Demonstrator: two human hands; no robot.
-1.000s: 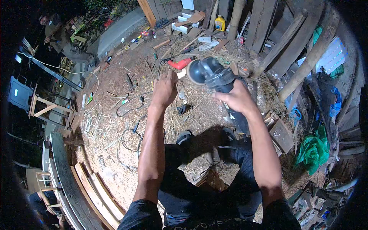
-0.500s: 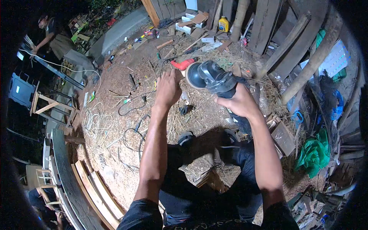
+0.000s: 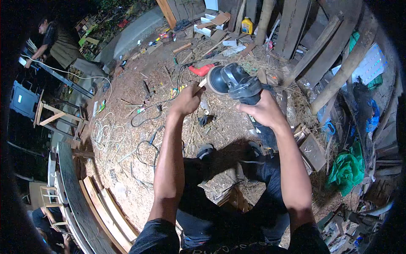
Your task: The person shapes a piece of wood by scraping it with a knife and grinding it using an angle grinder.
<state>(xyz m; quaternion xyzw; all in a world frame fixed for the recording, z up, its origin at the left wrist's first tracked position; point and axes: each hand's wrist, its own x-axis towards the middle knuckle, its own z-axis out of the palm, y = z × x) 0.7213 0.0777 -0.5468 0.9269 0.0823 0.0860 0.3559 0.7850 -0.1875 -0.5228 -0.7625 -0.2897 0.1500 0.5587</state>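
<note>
My right hand (image 3: 267, 111) is wrapped around the body of an angle grinder (image 3: 245, 86), held up in front of me. Its round sanding disc (image 3: 213, 80) faces left. Pinched in my left hand (image 3: 187, 100) is a small pale piece of wood (image 3: 203, 83), its end at or very near the disc's edge; whether they touch I cannot tell. Behind them on the ground lies a red power tool (image 3: 200, 70).
Black cords (image 3: 146, 120) and a tangled white cord (image 3: 103, 133) lie over sawdust at left. Long boards (image 3: 103, 203) stand lower left. A yellow bottle (image 3: 247, 26), leaning poles (image 3: 344, 65) and a green plastic sheet (image 3: 347, 169) are around. Another person (image 3: 59, 42) works upper left.
My left hand has turned and dipped slightly, bringing the wood piece into view. The grinder has shifted a little and tilted. The other person's arms have moved at upper left.
</note>
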